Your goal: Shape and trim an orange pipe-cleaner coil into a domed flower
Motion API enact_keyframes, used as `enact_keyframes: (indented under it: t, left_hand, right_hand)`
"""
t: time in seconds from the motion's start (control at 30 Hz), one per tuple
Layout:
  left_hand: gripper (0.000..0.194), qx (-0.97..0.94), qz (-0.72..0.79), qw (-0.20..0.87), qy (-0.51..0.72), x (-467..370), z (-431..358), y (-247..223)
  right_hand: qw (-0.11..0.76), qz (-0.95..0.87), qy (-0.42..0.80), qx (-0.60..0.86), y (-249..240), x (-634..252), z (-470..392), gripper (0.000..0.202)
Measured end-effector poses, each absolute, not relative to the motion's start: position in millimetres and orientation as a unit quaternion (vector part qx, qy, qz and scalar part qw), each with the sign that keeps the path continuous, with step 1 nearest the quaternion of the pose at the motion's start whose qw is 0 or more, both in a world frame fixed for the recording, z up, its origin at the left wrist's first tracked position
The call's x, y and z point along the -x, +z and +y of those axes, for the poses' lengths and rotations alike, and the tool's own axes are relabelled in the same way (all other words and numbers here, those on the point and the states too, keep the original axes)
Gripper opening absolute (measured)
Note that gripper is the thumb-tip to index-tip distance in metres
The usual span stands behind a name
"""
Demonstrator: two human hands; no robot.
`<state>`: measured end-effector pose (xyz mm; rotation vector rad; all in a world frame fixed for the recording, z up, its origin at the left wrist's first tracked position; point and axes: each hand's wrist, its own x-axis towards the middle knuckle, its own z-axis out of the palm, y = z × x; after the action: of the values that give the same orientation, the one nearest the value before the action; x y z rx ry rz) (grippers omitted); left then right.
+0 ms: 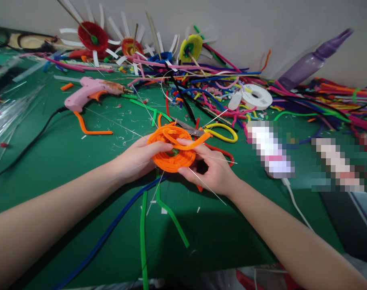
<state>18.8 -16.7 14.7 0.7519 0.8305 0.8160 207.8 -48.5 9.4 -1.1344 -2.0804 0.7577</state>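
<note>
- Centre: the disc is showing orange rings around green.
- Upper left: the glue gun is showing pink.
- Upper right: the bottle is showing purple.
- Bottom: the tabletop is showing green.

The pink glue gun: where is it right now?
In the head view, the pink glue gun lies on the green table at the person's left, beyond the left hand, beside a bent orange strip.
</note>
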Motion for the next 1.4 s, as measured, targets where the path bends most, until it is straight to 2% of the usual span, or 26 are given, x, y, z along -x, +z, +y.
enact_keyframes:
  t: [0.37,0.63,1.0,1.2,1.4]
  left_hand:
    - [0.025,-0.331,0.361,0.791,0.366,-18.3,-15.9,16.5]
    - [0.026,-0.308,0.373,0.782,0.392,-21.3,-14.4,22.0]
    - [0.027,-0.295,0.377,0.786,0.392,-22.9,-13.6,23.4]
    - [0.028,-0.297,0.374,0.785,0.394,-23.8,-13.9,23.3]
    - [0.030,-0.300,0.371,0.786,0.393,-22.8,-13.1,22.9]
  right_hand:
    - [0.370,-0.747,0.357,0.421,9.1,-208.1,-49.6,0.055]
    - [0.458,-0.720,0.332,0.403,15.3,-206.7,-49.6,0.040]
    - [0.519,-0.671,0.377,0.371,14.6,-206.9,-51.6,0.056]
    - [0.502,-0.680,0.384,0.373,12.2,-209.3,-53.8,0.071]
    - [0.507,-0.682,0.391,0.354,9.1,-210.7,-52.3,0.073]
